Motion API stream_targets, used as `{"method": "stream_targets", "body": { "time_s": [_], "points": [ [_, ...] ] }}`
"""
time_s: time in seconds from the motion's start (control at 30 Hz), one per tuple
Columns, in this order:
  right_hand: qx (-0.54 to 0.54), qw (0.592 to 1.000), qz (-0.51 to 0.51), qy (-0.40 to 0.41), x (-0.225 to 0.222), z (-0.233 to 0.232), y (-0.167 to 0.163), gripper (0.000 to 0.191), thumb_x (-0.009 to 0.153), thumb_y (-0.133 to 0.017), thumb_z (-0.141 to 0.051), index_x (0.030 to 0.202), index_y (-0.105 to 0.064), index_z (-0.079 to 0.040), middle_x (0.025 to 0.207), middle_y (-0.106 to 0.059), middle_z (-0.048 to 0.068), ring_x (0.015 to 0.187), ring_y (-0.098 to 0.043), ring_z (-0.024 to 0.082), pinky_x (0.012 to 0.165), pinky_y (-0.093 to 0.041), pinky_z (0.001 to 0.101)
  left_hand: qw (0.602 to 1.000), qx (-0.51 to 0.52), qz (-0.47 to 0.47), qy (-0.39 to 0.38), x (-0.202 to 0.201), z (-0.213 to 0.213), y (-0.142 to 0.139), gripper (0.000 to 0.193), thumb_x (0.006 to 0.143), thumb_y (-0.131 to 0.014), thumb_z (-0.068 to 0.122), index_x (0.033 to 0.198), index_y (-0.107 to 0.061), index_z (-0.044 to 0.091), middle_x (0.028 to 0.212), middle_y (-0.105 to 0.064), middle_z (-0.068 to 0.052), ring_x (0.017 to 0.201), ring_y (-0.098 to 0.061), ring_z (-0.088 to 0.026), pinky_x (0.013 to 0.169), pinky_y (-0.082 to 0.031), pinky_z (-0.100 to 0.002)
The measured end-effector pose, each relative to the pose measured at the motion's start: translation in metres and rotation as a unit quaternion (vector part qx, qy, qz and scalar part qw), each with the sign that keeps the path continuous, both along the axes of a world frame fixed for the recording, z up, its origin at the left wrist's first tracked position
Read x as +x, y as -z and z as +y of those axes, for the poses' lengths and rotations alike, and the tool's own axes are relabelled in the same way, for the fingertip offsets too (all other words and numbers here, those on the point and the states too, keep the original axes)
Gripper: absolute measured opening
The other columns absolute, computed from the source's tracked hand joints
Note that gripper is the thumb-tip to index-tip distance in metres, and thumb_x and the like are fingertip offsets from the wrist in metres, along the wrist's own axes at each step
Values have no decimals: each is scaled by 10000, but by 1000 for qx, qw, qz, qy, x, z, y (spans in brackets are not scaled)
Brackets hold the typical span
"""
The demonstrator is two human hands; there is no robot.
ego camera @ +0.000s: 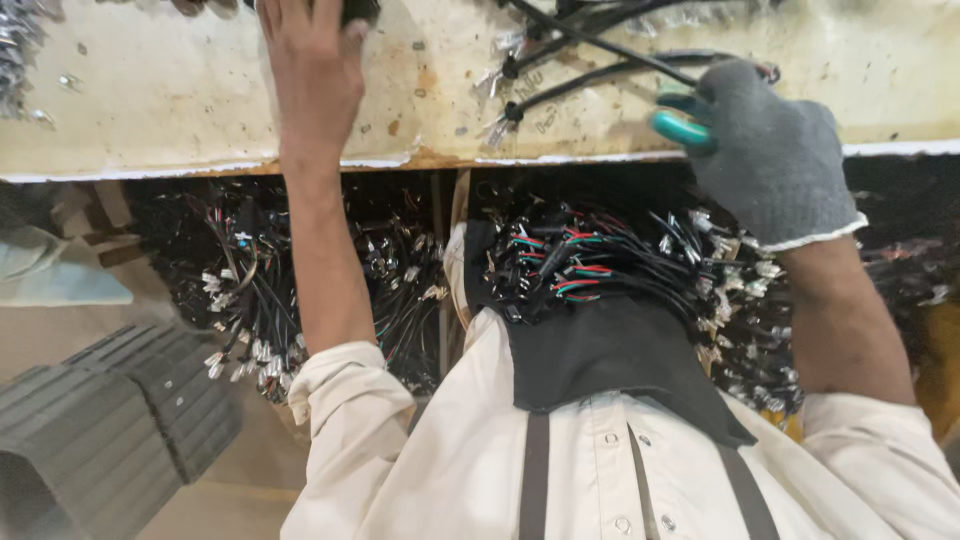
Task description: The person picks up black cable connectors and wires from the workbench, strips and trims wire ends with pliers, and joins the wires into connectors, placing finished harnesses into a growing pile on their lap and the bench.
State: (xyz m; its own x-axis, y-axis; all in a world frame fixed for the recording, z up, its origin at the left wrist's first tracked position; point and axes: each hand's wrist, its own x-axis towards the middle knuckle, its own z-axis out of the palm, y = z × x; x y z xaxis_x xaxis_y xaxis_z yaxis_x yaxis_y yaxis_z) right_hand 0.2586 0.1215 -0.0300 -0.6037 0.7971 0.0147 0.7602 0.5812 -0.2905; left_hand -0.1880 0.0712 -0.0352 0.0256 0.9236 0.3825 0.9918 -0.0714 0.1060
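Note:
My bare left hand point(310, 70) reaches across the stained, pale worktable point(180, 100). Its fingers close on a dark object point(358, 10) that the top edge of the view cuts off. My right hand point(770, 150) wears a grey knit glove and grips a hand tool with teal handles point(680, 130). The tool's head is hidden behind the glove. It sits beside several black cables point(600, 60) with bare metal ends lying on the table. A bundle of black, red and green wires point(590, 265) rests on a dark cloth against my chest.
Under the table's front edge hang thick piles of black wire harnesses point(250, 290) with white connectors. Grey ribbed plastic parts point(90, 420) lie on the floor at the lower left. Small metal pieces point(15, 50) are heaped at the table's far left.

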Motion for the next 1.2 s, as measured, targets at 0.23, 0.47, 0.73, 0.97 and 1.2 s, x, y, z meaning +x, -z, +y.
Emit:
{"method": "stream_targets", "body": {
  "time_s": [0.23,0.47,0.73,0.97,1.2],
  "points": [
    [-179,885,421,91,-20,-4,-20,98,988,-657,27,961,-591,-40,985,-645,139,766,-638,173,674,-568,299,592,-35,-784,185,108,-37,-14,464,993,-745,357,1293,-484,117,851,-641,-77,708,-669,-205,652,-574,-320],
    [-145,955,235,-105,-46,-50,-70,161,756,-791,-246,804,-656,-172,831,-653,18,679,-660,249,633,-473,345,645,-242,-702,182,180,-81,-42,335,1061,-674,135,1368,-598,23,951,-722,-80,767,-726,-128,713,-595,-286],
    [-230,933,270,-58,-45,-41,-60,44,930,-691,-106,902,-657,-107,848,-657,84,739,-667,253,631,-492,327,677,-339,-644,106,196,-82,-58,358,1013,-677,72,1352,-576,16,962,-748,-98,742,-784,-163,647,-626,-287],
    [-236,880,407,63,-36,-69,-46,111,938,-706,-123,983,-614,-80,847,-643,89,726,-627,220,646,-484,325,733,-223,-623,155,200,-86,-47,363,1022,-711,71,1358,-584,17,1231,-720,-127,1102,-756,-244,974,-580,-333],
    [-228,807,521,157,-31,-103,-22,157,958,-713,-117,1066,-605,-82,891,-628,69,764,-619,189,639,-476,289,739,-194,-595,249,192,-88,-51,427,981,-774,152,1349,-596,26,1307,-706,-132,1176,-723,-257,1031,-567,-317]
  ]
}}
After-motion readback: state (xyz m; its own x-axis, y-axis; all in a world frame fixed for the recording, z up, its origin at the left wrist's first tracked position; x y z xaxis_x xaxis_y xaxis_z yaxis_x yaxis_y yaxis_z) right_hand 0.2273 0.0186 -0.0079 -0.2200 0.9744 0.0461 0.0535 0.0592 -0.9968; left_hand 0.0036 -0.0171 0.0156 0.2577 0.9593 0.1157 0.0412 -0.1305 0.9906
